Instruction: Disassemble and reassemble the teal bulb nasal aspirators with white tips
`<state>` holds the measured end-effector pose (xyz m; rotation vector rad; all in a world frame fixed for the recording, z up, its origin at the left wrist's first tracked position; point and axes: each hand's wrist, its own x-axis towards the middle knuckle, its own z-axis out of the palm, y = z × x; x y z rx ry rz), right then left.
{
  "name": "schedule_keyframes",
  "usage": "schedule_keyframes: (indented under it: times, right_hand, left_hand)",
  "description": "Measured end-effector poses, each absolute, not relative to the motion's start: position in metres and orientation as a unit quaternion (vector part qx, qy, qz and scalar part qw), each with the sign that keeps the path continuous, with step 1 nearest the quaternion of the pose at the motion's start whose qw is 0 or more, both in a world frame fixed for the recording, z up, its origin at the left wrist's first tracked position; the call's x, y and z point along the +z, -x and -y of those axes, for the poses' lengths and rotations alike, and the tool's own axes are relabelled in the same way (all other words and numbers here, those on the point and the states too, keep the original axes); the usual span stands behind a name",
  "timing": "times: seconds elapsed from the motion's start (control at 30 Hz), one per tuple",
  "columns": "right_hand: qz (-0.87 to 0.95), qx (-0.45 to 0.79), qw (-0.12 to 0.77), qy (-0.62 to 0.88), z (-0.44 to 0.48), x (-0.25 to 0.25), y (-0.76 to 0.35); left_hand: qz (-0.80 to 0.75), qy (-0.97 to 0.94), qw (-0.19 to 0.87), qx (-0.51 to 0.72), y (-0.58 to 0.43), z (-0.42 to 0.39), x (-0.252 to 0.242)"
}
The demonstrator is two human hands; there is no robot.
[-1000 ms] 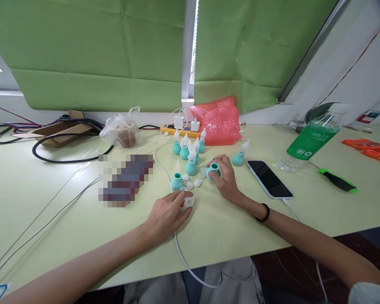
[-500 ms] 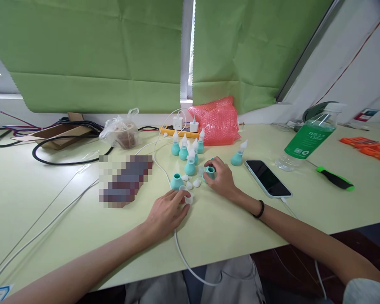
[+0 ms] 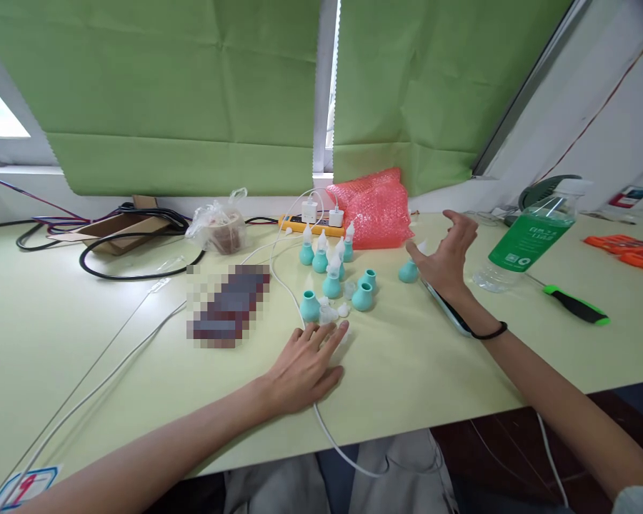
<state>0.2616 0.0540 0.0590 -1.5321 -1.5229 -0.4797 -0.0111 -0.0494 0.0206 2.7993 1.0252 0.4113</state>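
Several teal rubber bulbs with white nozzles [image 3: 321, 254] stand in a group at the table's middle. Two teal bulbs without nozzles [image 3: 364, 291] [image 3: 309, 306] stand nearer me, with small loose white caps [image 3: 336, 311] between them. One more capped bulb [image 3: 409, 268] stands to the right. My left hand [image 3: 306, 364] lies flat on the table, fingers stretched toward the caps, holding nothing. My right hand [image 3: 446, 255] is raised above the phone [image 3: 446, 308], fingers spread and empty, next to the right bulb.
A pink bubble-wrap bag [image 3: 376, 207], a yellow power strip with chargers [image 3: 311, 220], a plastic bag [image 3: 218, 225], a cardboard box with black cables [image 3: 118, 230], a green-labelled bottle [image 3: 530, 234], a green-handled screwdriver [image 3: 574, 304], orange parts [image 3: 624, 251], white cables [image 3: 112, 357].
My right hand let go of the open teal bulb, which now stands on the table, and lifted up to the right. My left hand released the white cap and flattened.
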Motion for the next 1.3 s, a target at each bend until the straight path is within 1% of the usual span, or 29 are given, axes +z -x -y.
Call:
schedule_keyframes:
  times: [0.03,0.13,0.2,0.23,0.33,0.4,0.43,0.5,0.53,0.57,0.63,0.67,0.73,0.8,0.87,0.93,1.03,1.13,1.23,1.3]
  right_hand:
    - [0.6,-0.181,0.433,0.647,-0.056,0.053,-0.269]
    - [0.604,-0.031,0.323,0.728,-0.06,0.03,-0.286]
    - [0.609,0.008,0.282,0.741,-0.061,0.019,-0.289]
    - [0.612,0.001,0.282,0.739,-0.062,0.017,-0.289]
    - [0.615,-0.074,0.345,0.706,-0.062,0.02,-0.282]
    - [0.612,-0.114,0.425,0.657,-0.057,0.028,-0.27]
    - [0.614,-0.115,0.474,0.621,-0.052,0.033,-0.262]
    - [0.639,-0.055,0.562,0.522,-0.036,0.042,-0.243]
    - [0.661,0.001,0.585,0.47,-0.025,0.046,-0.232]
    - [0.688,0.062,0.586,0.424,-0.013,0.049,-0.221]
    - [0.751,0.174,0.538,0.342,0.012,0.053,-0.201]
    - [0.786,0.213,0.487,0.315,0.023,0.052,-0.192]
    - [0.838,0.232,0.402,0.288,0.041,0.047,-0.179]
    - [0.863,0.213,0.361,0.281,0.05,0.039,-0.171]
    - [0.872,0.196,0.346,0.287,0.054,0.03,-0.167]
    - [0.873,0.196,0.334,0.298,0.054,0.024,-0.166]
    - [0.866,0.228,0.315,0.316,0.053,0.022,-0.165]
    - [0.86,0.27,0.298,0.314,0.053,0.024,-0.165]
    - [0.852,0.275,0.31,0.321,0.05,0.022,-0.165]
    - [0.828,0.281,0.334,0.351,0.046,0.018,-0.165]
  left_hand:
    - [-0.34,-0.929,0.063,0.133,0.011,0.05,0.021]
    - [-0.342,-0.929,0.061,0.125,0.01,0.05,0.021]
    - [-0.343,-0.93,0.058,0.121,0.01,0.049,0.021]
    - [-0.344,-0.929,0.056,0.121,0.01,0.049,0.02]
    - [-0.35,-0.927,0.053,0.121,0.009,0.049,0.02]
    - [-0.353,-0.926,0.054,0.123,0.009,0.049,0.019]
    - [-0.354,-0.925,0.056,0.124,0.009,0.049,0.019]
    - [-0.352,-0.925,0.062,0.129,0.008,0.05,0.018]
    - [-0.351,-0.925,0.066,0.133,0.008,0.05,0.018]
    - [-0.349,-0.924,0.069,0.14,0.009,0.05,0.018]
    - [-0.349,-0.918,0.075,0.172,0.011,0.05,0.02]
    - [-0.345,-0.913,0.081,0.202,0.014,0.05,0.022]
    - [-0.32,-0.896,0.099,0.292,0.019,0.048,0.025]
    - [-0.278,-0.876,0.129,0.373,0.024,0.046,0.028]
    - [-0.276,-0.864,0.17,0.386,0.026,0.045,0.029]
    - [-0.311,-0.856,0.221,0.348,0.024,0.045,0.027]
    - [-0.365,-0.81,0.343,0.304,0.017,0.046,0.025]
    - [-0.41,-0.727,0.46,0.301,0.013,0.045,0.026]
    - [-0.423,-0.686,0.507,0.306,0.013,0.043,0.03]
    - [-0.415,-0.695,0.491,0.323,0.014,0.043,0.032]
